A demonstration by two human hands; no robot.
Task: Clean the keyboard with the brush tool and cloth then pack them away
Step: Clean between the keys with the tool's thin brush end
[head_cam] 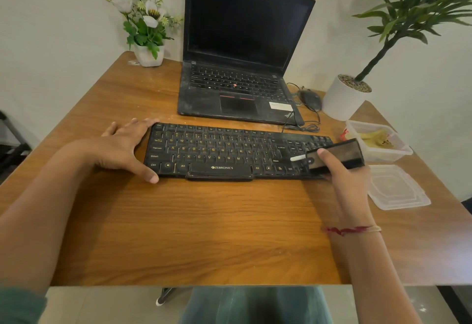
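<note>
A black keyboard (224, 151) lies across the middle of the wooden table (199, 229). My left hand (125, 145) rests open against its left end, thumb along the front edge and fingers by the back corner. Over the keyboard's right end, my right hand (344, 183) grips a black block-shaped brush tool (339, 155). A small white tip (297, 158) sticks out of the tool to the left, just above the keys. A yellow-green cloth (376, 137) lies inside a clear plastic box (398, 152) at the right.
An open black laptop (237, 88) stands behind the keyboard, with a wired mouse (310, 99) to its right. A clear lid (398, 188) lies near the right table edge. A white flower pot (149, 54) sits back left, a potted plant (342, 99) back right.
</note>
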